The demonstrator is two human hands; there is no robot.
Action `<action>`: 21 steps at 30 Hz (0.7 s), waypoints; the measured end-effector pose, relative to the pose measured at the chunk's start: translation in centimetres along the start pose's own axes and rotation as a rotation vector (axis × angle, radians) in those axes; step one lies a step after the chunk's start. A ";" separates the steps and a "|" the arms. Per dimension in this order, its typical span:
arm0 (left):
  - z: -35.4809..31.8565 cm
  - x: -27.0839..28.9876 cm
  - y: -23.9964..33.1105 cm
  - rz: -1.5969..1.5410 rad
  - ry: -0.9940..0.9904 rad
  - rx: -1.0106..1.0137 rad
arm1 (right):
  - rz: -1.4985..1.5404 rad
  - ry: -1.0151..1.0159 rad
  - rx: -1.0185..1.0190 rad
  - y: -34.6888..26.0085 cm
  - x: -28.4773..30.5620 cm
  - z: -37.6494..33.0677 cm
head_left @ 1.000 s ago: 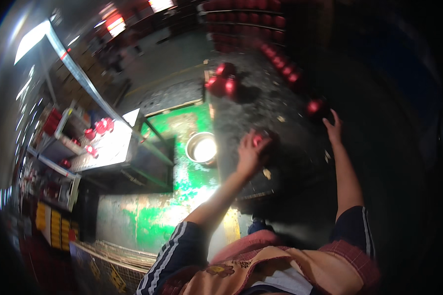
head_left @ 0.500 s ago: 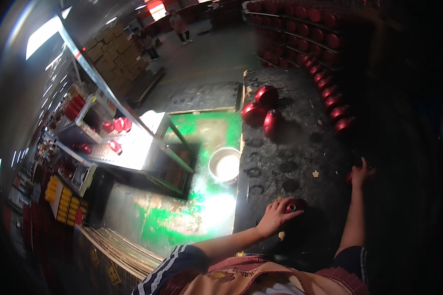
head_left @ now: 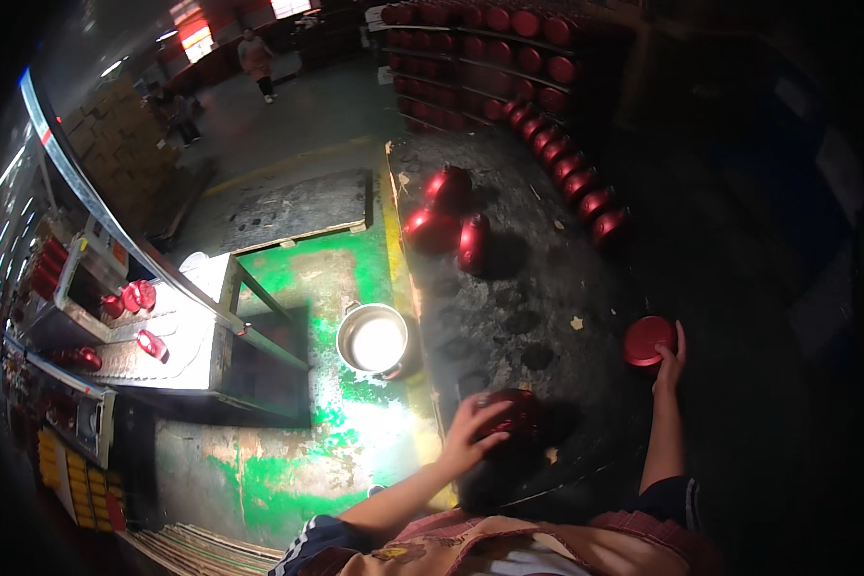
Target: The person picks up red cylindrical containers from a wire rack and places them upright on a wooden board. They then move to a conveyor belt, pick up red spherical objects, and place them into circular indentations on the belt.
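Note:
My left hand (head_left: 470, 437) lies against a red metal cylinder (head_left: 518, 420) on the near part of the dark tabletop. Its fingers curve over the left side of that cylinder, whose far side falls in shadow. At the right edge of the table, my right hand (head_left: 671, 370) grips a second red cylinder (head_left: 649, 338) by its right side. The round flat end of this one faces up toward me. Farther off, three more red cylinders (head_left: 430, 230) sit close together on the dark tabletop (head_left: 494, 312).
A row of red cylinders (head_left: 574, 182) runs along the table's far right, toward stacked racks of them (head_left: 490, 48). Left of the table a metal pot (head_left: 374, 341) stands on the green-patched floor. A lit workbench (head_left: 197, 331) holds more cylinders. A person (head_left: 256, 62) stands far back.
My view has swung right. The right hand's cylinder, earlier mostly hidden in the dark, now shows its round end. The left hand's cylinder has turned, so its neck opening no longer shows.

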State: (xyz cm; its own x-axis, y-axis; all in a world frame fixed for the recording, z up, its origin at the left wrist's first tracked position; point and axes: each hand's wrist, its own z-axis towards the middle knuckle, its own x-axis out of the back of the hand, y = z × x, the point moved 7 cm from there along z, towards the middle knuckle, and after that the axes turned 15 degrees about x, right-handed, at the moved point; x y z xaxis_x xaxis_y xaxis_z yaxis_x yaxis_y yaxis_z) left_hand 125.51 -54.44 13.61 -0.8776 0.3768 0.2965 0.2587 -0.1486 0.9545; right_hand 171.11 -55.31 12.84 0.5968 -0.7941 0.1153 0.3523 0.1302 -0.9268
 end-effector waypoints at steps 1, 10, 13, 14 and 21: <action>-1.1 2.3 -1.6 -0.138 -0.034 0.170 | 0.050 0.046 -0.075 -1.3 0.0 -2.9; -5.0 29.8 -5.5 -0.832 0.125 0.288 | 0.836 0.066 -0.212 -16.2 -17.9 -21.3; -1.7 35.3 -7.3 -1.108 0.015 0.254 | 1.132 -0.008 -0.397 -18.6 -27.3 -24.8; -0.1 36.5 -8.0 -1.206 -0.057 0.231 | 1.202 -0.044 -0.441 -19.4 -30.5 -25.6; 10.6 39.6 -18.7 -1.882 -0.175 0.667 | 1.374 -0.163 -0.985 -19.2 -51.5 -30.1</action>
State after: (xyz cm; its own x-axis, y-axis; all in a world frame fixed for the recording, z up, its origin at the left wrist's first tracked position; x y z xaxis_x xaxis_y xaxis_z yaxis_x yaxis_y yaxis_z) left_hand 90.22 -27.07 7.82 -0.1477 -0.2992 -0.9427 -0.6487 0.7488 -0.1360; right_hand 111.89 -34.80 13.92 0.1420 -0.3449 -0.9278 -0.9604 0.1789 -0.2135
